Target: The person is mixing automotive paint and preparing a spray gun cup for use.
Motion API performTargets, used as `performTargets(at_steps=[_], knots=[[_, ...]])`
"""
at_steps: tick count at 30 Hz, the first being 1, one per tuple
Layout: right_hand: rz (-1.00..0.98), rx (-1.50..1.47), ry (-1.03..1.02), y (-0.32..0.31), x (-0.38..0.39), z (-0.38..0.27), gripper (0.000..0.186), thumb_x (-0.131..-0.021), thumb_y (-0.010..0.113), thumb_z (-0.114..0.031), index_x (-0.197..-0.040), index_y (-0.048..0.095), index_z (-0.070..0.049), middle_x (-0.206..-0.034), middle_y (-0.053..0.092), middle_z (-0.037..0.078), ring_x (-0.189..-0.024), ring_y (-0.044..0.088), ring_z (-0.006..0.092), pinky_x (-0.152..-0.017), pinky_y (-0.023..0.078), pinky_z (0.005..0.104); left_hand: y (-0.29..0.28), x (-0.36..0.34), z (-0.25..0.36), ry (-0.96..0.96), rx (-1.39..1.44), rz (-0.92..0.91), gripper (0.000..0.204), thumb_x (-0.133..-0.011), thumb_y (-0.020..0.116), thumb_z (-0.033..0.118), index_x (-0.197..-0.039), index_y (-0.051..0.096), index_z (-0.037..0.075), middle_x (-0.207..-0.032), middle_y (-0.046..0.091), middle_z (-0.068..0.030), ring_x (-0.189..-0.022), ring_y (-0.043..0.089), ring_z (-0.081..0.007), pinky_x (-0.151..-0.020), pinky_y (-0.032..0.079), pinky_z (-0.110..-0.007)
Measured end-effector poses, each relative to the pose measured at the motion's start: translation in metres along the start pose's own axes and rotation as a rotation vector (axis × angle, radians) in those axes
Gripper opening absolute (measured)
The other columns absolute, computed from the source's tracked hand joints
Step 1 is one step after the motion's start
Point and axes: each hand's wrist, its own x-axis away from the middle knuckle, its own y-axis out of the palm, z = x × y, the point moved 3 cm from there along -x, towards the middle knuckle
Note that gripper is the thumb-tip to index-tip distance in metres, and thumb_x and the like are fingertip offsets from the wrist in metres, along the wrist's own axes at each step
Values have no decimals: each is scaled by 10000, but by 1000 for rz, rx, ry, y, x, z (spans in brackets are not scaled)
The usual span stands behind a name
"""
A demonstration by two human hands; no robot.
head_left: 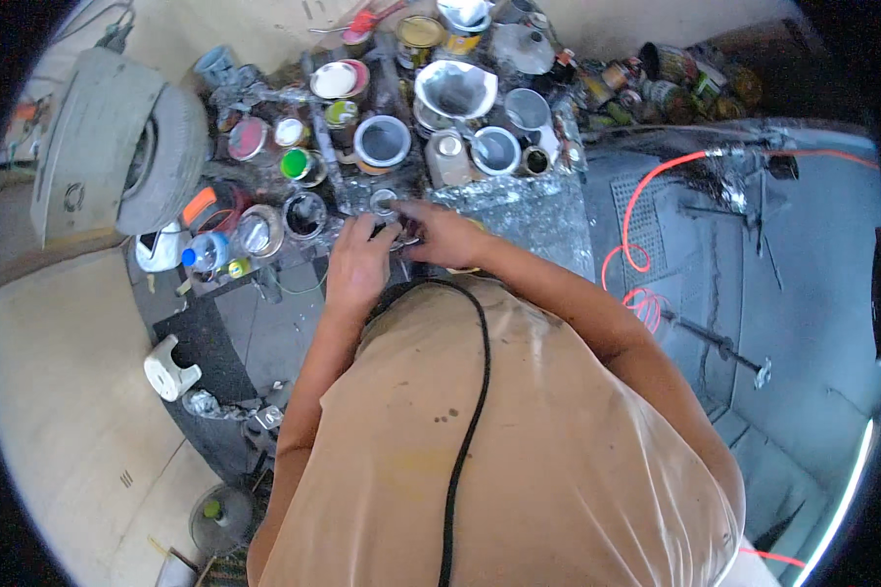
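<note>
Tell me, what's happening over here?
A person is at a cluttered bench, with the left hand and right hand close together near its front edge. Just beyond them sits a small round container; anything held between them is too hidden to tell. A white-rimmed pot and a green-lidded can stand farther back.

Crowded tabletop [563,227], both hands at near edge

Left hand [358,256] and right hand [444,235] close together, fingers bent, about mid near edge. Small round cup [383,199] just past fingertips; anything gripped is too small to tell. Toward near left corner: dark-filled jar [305,215], then round tin [259,232], blue-capped bottle [208,255], white jug [160,248]. Mid-tabletop: grey-filled bucket [382,143], green-lidded can [296,164]. Far edge: wide white-rimmed bowl [456,90]. Beyond right edge: red hose [691,158], partly coiled.
</note>
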Motion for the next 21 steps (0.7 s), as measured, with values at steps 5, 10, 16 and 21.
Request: performTargets(at_steps=[5,10,16,21], knots=[[115,-76,-87,-17,29,23,352,-817,736,-171,-1154,686,-83,-1119,676,115,-947,652,280,-820,523,371,-5,-23,44,75,293,33,291,-803,657,87,-1093,681,89,-1108,600,-72,-971,585,-302,-853,489,-375],[378,45,381,-91,98,48,157,-910,654,-84,-1039,726,-30,-955,685,62,-756,581,173,-696,475,297,-1,-30,63,104,453,1,333,-797,698,107,-1127,666,79,-1156,609,-77,-1032,593,-308,-884,489,-380],[754,89,571,-174,153,144,205,-957,623,-195,-1034,725,-35,-808,701,55,-667,595,175,-634,478,301,41,-21,44,138,437,-214,383,-815,717,125,-1187,646,72,-1156,647,-111,-1022,615,-308,-880,498,-374],[552,350,552,-189,113,217,356,-957,594,-370,-1038,728,-50,-879,737,124,-718,672,280,-659,514,387,126,-22,50,-75,520,-369,375,-827,716,127,-1189,644,60,-1166,664,-136,-986,633,-330,-869,505,-390]])
